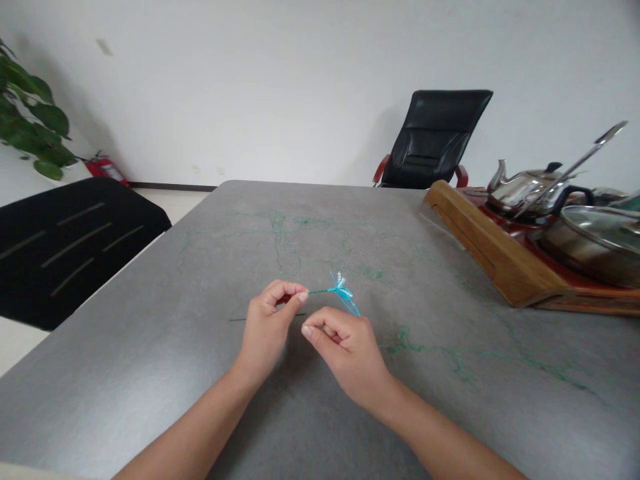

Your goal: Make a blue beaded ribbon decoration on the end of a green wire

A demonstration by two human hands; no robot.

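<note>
Head view: over the grey stone-look table [150, 347] veined with green, the left hand [267, 327] pinches the thin green wire stem of a small turquoise beaded wire flower [341, 291] between thumb and forefinger, its beaded loops pointing right, just above the tabletop. The right hand [345, 350] is curled nearly closed just beside it, fingertips pressed together; whether it grips anything I cannot tell. A thin dark wire [250, 319] lies on the table beneath the left hand. At right, a wooden tea tray [480, 240] carries a steel kettle [525, 190].
</note>
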